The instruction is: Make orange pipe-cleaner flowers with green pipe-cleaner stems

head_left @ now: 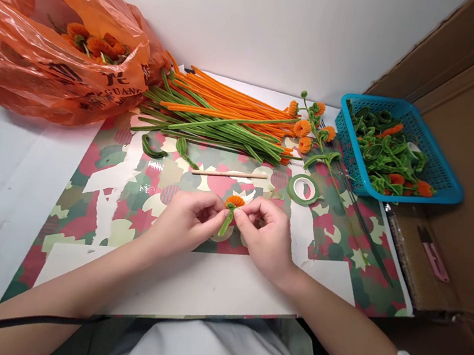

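Orange flower [234, 201], ribbed and fuzzy, sits between the person's two hands in front of me, over the middle of the camouflage-patterned worktop [81, 195]. Just one is held. Its rounded cap points away from the person; the long axis runs down a plush green stem [226, 223] toward the body, leaning slightly left. The left hand [190, 218] and right hand [267, 234] each pinch it, thumb against fingers, just below the cap. Beyond them I count one smooth wooden stick [229, 173], one round roll of green tape [303, 190], two curled green pieces and one branching sprig [313, 130] bearing five orange blooms. Velvety orange rods [234, 97] and green rods [221, 127] lie heaped, too many to count.
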